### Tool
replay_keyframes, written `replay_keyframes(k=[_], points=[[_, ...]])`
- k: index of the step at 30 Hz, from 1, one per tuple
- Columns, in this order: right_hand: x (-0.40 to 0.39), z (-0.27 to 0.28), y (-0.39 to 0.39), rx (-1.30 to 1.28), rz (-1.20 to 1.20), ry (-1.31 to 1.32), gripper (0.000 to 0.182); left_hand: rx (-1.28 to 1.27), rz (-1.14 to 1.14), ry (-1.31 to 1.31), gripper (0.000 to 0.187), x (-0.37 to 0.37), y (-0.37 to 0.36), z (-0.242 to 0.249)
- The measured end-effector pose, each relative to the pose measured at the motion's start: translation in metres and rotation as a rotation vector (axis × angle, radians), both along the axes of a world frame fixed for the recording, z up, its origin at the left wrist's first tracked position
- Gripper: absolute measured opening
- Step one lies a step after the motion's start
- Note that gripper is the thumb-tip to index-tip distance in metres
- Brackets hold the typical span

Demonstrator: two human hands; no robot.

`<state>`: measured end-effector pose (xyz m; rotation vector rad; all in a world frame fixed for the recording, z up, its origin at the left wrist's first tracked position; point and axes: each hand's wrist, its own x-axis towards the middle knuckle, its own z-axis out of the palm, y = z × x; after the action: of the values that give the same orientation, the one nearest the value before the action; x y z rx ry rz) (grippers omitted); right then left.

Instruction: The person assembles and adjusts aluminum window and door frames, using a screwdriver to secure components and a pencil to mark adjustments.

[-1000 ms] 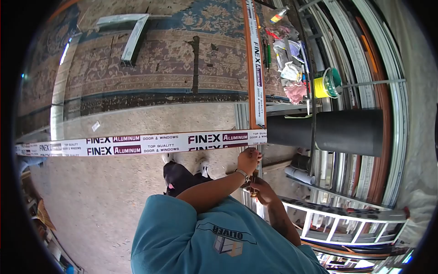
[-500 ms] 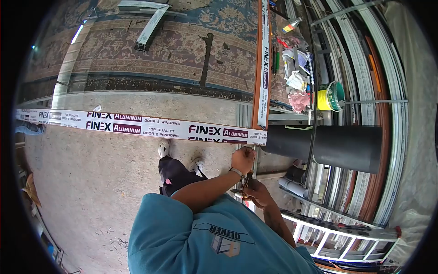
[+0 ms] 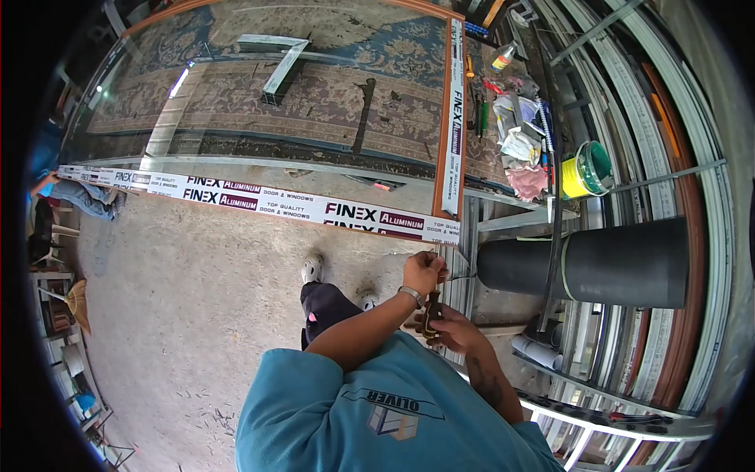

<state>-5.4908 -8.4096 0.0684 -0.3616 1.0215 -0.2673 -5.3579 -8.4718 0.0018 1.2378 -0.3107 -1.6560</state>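
Note:
My left hand [image 3: 423, 272] is just below the near right corner of a large glass panel with an aluminum frame [image 3: 275, 209] wrapped in FINEX protective tape. Its fingers are pinched together, and what is between them is too small to make out. Close behind it, my right hand [image 3: 452, 327] grips what looks like a screwdriver [image 3: 432, 313] with a dark and yellowish handle, pointing up toward the left hand. The tool's tip is hidden by the left hand.
A person's jeans-clad leg [image 3: 93, 198] shows at the panel's far left. To the right are a black roll [image 3: 621, 262], a green and yellow bucket [image 3: 582, 175], rags [image 3: 523, 149] and long aluminum profiles [image 3: 657, 330]. A ladder [image 3: 605, 425] lies at lower right.
The view has shifted, revealing more of the panel's far side and the person at left. Both hands stay close together below the frame corner, the right one still around the tool.

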Motion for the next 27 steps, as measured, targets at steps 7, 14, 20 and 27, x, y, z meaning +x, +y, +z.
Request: replay_keyframes(k=[7, 14, 20, 27], points=[[0.022, 0.004, 0.001, -0.56, 0.425, 0.644, 0.028, 0.059, 0.008, 0.09, 0.014, -0.004, -0.003, 0.011], [-0.004, -0.008, 0.011, -0.075, -0.014, -0.05, 0.041, 0.037, 0.061, -0.113, 0.016, -0.007, -0.002, 0.007], [-0.005, -0.019, 0.022, -0.404, 0.108, 0.28, 0.052, 0.081, 0.087, -0.037, 0.017, -0.011, -0.006, 0.014], [0.0, -0.008, 0.028, -0.026, -0.322, -0.134, 0.044, 0.083, 0.062, -0.086, 0.02, -0.014, -0.007, 0.01]])
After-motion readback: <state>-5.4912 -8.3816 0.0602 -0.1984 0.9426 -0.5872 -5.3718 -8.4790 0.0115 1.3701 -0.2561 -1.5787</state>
